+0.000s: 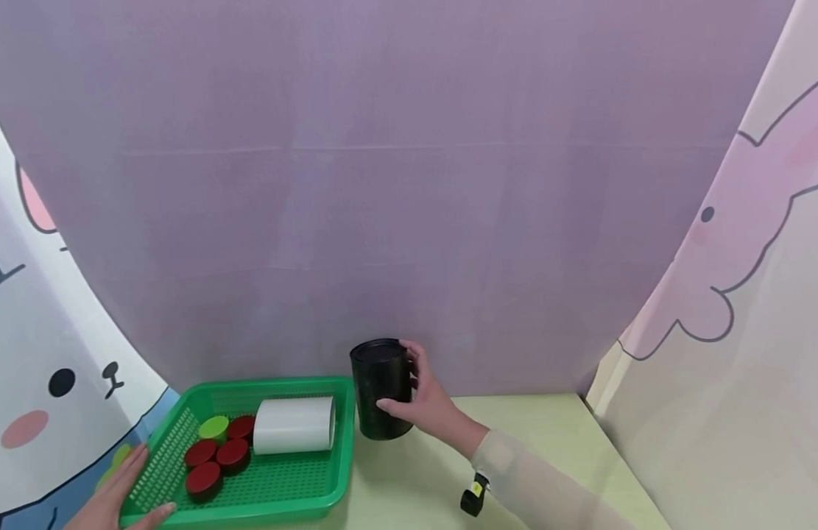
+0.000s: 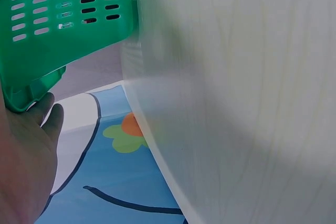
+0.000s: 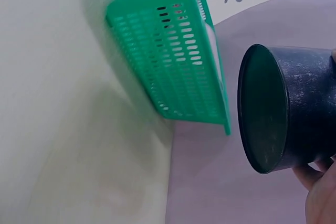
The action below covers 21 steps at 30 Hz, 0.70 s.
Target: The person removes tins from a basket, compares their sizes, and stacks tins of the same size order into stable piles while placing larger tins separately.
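While you look down from the head view, your right hand [image 1: 427, 403] is wrapped around a black cup [image 1: 381, 389], fingers curled on its side and thumb near the base, and the cup stands upright on the table [image 1: 554, 434] just right of the green basket [image 1: 280, 491]. Your left hand [image 1: 120, 497] rests with straight fingers on the basket's left near corner. Inside the basket lie a white roll [image 1: 294, 425], four red discs [image 1: 216, 456] and a light green disc [image 1: 213, 426] left of the roll. From the left wrist, your left palm and thumb [image 2: 44, 121] lie flat against the basket's corner [image 2: 47, 40], gripping nothing. From the right wrist, the cup [image 3: 286, 108] sits close beside the basket's wall [image 3: 173, 61], with your fingertips [image 3: 315, 174] clasping the cup's side.
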Each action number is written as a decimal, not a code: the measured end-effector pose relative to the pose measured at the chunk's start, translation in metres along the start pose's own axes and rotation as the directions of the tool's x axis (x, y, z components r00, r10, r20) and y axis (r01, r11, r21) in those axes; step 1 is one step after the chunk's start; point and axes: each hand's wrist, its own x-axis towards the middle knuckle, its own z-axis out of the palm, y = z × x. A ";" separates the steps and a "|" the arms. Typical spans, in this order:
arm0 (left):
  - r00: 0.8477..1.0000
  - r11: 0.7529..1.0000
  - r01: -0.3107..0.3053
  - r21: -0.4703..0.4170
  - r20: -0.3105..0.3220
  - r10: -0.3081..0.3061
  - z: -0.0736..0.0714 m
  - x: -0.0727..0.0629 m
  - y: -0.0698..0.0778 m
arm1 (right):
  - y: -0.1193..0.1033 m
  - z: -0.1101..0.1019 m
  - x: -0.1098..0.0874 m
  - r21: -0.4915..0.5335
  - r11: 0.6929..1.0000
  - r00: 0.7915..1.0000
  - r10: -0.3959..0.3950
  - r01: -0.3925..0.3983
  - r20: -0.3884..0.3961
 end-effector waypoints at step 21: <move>1.000 1.000 0.017 0.009 0.005 -0.017 0.004 0.002 -0.005 | 0.032 -0.035 -0.030 -0.032 0.996 0.994 0.081 -0.083 -0.068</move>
